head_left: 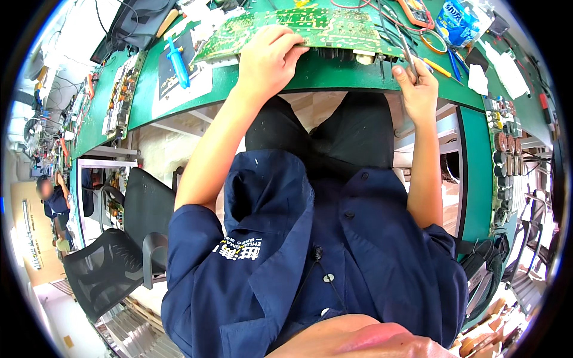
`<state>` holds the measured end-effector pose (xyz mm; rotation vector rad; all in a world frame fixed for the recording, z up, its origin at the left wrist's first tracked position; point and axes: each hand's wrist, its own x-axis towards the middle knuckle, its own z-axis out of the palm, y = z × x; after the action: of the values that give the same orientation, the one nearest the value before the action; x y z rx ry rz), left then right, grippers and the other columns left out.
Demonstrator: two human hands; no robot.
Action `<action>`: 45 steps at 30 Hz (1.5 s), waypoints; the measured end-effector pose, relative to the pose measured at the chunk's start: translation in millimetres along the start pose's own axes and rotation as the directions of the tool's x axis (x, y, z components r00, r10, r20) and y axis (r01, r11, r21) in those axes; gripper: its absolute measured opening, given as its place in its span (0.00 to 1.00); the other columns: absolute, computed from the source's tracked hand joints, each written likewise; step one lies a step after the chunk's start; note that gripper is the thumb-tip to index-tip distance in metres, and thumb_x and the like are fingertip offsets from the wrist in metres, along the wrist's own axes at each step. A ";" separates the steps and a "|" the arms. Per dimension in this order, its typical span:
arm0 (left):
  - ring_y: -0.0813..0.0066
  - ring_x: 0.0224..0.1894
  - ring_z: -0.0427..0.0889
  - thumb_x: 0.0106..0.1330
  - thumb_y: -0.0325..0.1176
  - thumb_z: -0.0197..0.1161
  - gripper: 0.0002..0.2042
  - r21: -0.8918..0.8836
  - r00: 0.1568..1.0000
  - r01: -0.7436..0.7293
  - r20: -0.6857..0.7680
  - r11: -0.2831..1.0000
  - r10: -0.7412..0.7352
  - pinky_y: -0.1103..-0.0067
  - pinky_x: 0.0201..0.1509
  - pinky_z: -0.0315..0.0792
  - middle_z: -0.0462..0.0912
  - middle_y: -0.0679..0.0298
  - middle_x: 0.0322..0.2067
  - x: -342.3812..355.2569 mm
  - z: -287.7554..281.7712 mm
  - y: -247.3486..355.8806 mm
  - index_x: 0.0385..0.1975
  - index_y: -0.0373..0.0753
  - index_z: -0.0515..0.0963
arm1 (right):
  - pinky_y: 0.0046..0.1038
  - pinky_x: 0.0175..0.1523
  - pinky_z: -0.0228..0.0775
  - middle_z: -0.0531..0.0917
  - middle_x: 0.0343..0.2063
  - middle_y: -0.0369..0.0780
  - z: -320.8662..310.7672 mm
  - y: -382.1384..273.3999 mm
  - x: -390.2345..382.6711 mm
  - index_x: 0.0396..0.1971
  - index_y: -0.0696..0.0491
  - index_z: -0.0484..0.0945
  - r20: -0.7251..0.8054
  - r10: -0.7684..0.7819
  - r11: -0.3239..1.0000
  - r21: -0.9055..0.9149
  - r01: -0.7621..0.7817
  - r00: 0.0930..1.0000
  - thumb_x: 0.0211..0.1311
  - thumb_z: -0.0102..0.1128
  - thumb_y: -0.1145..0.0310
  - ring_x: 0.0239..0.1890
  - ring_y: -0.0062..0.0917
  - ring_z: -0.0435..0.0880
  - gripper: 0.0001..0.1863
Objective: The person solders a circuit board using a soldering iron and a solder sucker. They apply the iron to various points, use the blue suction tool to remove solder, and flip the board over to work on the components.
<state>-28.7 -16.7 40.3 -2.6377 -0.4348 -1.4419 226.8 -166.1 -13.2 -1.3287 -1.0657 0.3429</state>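
Observation:
A large green circuit board [334, 28] lies solder side up along the front of the green workbench, with dark components showing under its near edge. My left hand [268, 62] is over the board's near edge, its fingers curled and pinched against it; the fingertips are partly hidden. To the right of the board, my right hand [419, 89] is closed round a slim grey metal tool, which looks like tweezers [408, 50], pointing up and away from me. Thin dark leads [385, 36] run past the board's right end, close to this hand.
A blue syringe-like tube [177, 64] lies on papers at left. Beyond my right hand are an orange multimeter [416, 13], a roll of tape [434, 42], a yellow-handled tool [437, 67] and a blue bag [458, 24]. More boards [123, 89] line the bench. Another person [54, 197] is far left.

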 end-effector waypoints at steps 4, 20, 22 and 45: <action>0.62 0.34 0.81 0.50 0.28 0.72 0.08 -0.021 0.999 0.012 0.034 1.000 -0.011 0.73 0.36 0.75 0.82 0.62 0.31 9.9 -13.7 -4.2 0.29 0.37 0.81 | 0.13 0.29 0.52 0.68 0.19 0.24 12.1 -8.7 9.4 0.42 0.60 0.82 -0.110 -0.012 0.999 0.030 0.016 0.994 0.59 0.69 0.60 0.23 0.08 0.61 0.19; 0.67 0.23 0.76 0.52 0.25 0.68 0.05 -0.115 0.963 0.258 0.115 0.959 -0.245 0.76 0.27 0.69 0.75 0.59 0.23 90.1 -14.1 -24.5 0.26 0.33 0.78 | 0.13 0.34 0.58 0.79 0.27 0.27 6.3 -38.0 94.3 0.42 0.57 0.85 -0.170 -0.040 0.983 -0.184 0.009 0.985 0.62 0.65 0.58 0.28 0.08 0.67 0.17; 0.70 0.22 0.76 0.52 0.25 0.68 0.05 -0.123 0.957 0.282 0.107 0.951 -0.270 0.77 0.27 0.69 0.76 0.60 0.21 97.2 -8.5 -30.8 0.25 0.32 0.79 | 0.15 0.34 0.65 0.81 0.29 0.29 1.2 -36.3 104.7 0.46 0.57 0.79 -0.091 -0.037 0.959 -0.283 0.010 0.995 0.67 0.58 0.58 0.26 0.10 0.73 0.18; 0.63 0.24 0.76 0.53 0.26 0.67 0.05 -0.051 0.998 0.038 -0.044 0.998 -0.040 0.74 0.27 0.68 0.76 0.59 0.23 110.6 15.2 -56.0 0.25 0.35 0.78 | 0.11 0.28 0.54 0.77 0.21 0.27 -26.3 -6.2 42.7 0.38 0.59 0.82 -0.406 -0.089 0.971 -0.240 -0.012 0.910 0.64 0.63 0.65 0.22 0.05 0.65 0.12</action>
<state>23.3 62.1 122.0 -2.6435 -0.4540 -1.5401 267.2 -152.2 13.9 -1.5080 -0.7857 -0.1049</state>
